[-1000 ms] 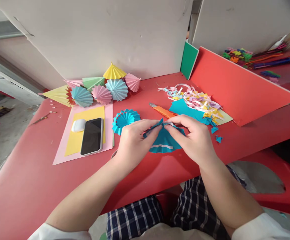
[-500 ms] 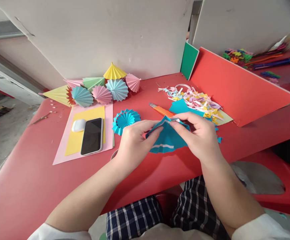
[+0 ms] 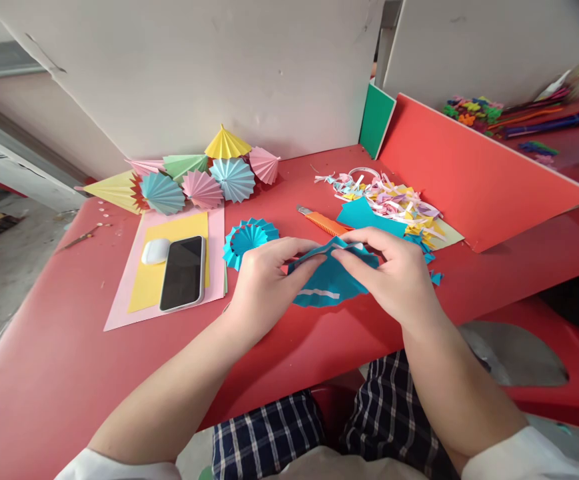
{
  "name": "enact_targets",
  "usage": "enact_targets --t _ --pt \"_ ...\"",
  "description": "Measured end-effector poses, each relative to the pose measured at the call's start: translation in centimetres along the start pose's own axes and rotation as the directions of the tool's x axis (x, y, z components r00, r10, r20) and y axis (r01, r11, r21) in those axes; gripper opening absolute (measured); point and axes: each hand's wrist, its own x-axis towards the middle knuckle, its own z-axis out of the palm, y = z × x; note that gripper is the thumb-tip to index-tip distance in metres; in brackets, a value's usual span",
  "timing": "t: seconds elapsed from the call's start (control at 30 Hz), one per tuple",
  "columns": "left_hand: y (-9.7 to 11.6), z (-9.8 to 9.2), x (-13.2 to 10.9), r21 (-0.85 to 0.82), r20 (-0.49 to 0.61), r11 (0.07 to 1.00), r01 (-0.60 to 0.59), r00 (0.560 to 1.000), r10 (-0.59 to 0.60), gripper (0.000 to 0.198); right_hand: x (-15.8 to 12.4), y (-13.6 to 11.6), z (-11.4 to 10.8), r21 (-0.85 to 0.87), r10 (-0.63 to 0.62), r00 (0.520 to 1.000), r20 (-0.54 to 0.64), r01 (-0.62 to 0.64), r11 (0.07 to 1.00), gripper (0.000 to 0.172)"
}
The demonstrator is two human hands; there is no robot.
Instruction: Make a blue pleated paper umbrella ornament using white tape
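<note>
A pleated blue paper fan with a white strip across it is held just above the red table. My left hand pinches its left top edge. My right hand pinches the top right, fingers curled over the folds. Both thumbs meet near the fan's peak. A finished blue pleated rosette lies just left of my left hand. An orange utility knife rests behind the fan.
Several pastel pleated paper umbrellas line the back wall. A black phone and a white earbud case lie on yellow and pink sheets. A heap of paper scraps lies at right, before a red board.
The fan has been worked between my fingers: its top edge shifted slightly and the fan sits a little lower and flatter. Both hands stay pinched on it in nearly the same place.
</note>
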Motion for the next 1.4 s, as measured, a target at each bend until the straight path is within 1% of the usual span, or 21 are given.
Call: enact_targets --t 0.13,0.3,0.67,0.87,0.97,1.07,1.17,1.27,1.33,1.4 --pt "-0.04 -0.49 0.11 -0.002 0.036 0.998 -0.065 0.997 0.065 0.011 0.08 -0.05 -0.01 -0.001 0.006 1.0 -0.023 -0.006 1.0 0.008" --pt "-0.11 -0.53 0.13 -0.02 0.066 0.994 -0.108 0.992 0.109 0.01 -0.03 -0.21 0.04 0.007 -0.021 1.0 -0.013 0.021 1.0 0.008" --pt "-0.41 -0.1 -0.04 0.041 -0.016 0.988 -0.148 0.989 0.148 0.01 0.07 -0.31 0.48 0.041 -0.042 0.999 -0.001 0.042 0.998 0.008" --pt "-0.25 0.05 -0.03 0.066 -0.032 0.99 -0.127 0.991 0.129 0.009 0.08 -0.45 0.45 0.066 -0.038 0.999 0.026 0.036 0.997 0.008" --pt "-0.23 0.05 0.0 0.071 -0.041 0.991 -0.111 0.993 0.114 0.01 0.05 -0.42 0.44 0.058 -0.015 1.0 0.027 0.013 0.998 0.008" --pt "-0.27 0.01 0.04 0.076 -0.056 0.994 -0.083 0.995 0.087 0.011 0.03 -0.24 0.4 0.029 0.023 1.0 -0.01 -0.022 0.999 0.009" --pt "-0.31 0.01 0.07 0.093 -0.102 0.995 -0.036 0.994 0.046 0.013 0.06 -0.06 0.34 0.027 0.034 0.998 -0.052 -0.033 0.999 0.015" --pt "-0.31 0.04 0.1 0.094 -0.126 0.996 -0.002 0.992 0.014 0.012 0.11 -0.03 0.26 0.057 0.036 0.999 -0.008 -0.036 0.998 0.019" --pt "-0.27 0.06 0.11 0.094 -0.12 0.996 0.005 0.993 0.006 0.011 0.12 -0.08 0.24 0.075 0.042 0.998 0.042 -0.046 0.996 0.014" --pt "-0.21 0.05 0.1 0.099 -0.121 0.995 0.002 0.993 0.01 0.01 0.08 -0.14 0.25 0.079 0.045 0.997 0.065 -0.05 0.996 0.009"
